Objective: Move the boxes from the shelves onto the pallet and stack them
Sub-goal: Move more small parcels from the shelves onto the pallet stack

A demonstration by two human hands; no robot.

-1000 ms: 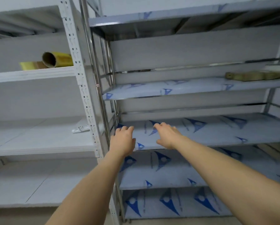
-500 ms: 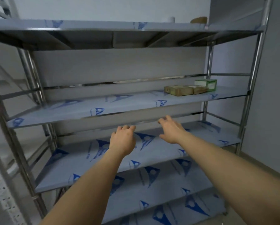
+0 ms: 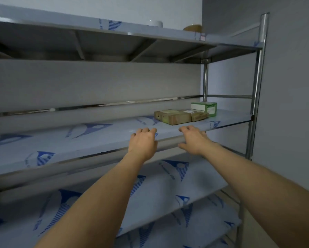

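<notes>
At the shelf [image 3: 96,140] front edge I have both hands out, holding nothing. My left hand [image 3: 143,143] has loosely curled fingers; my right hand [image 3: 193,140] is spread and relaxed. Brown boxes [image 3: 173,116] lie flat farther back on the same shelf, toward its right end, with a green box [image 3: 204,108] just behind them.
</notes>
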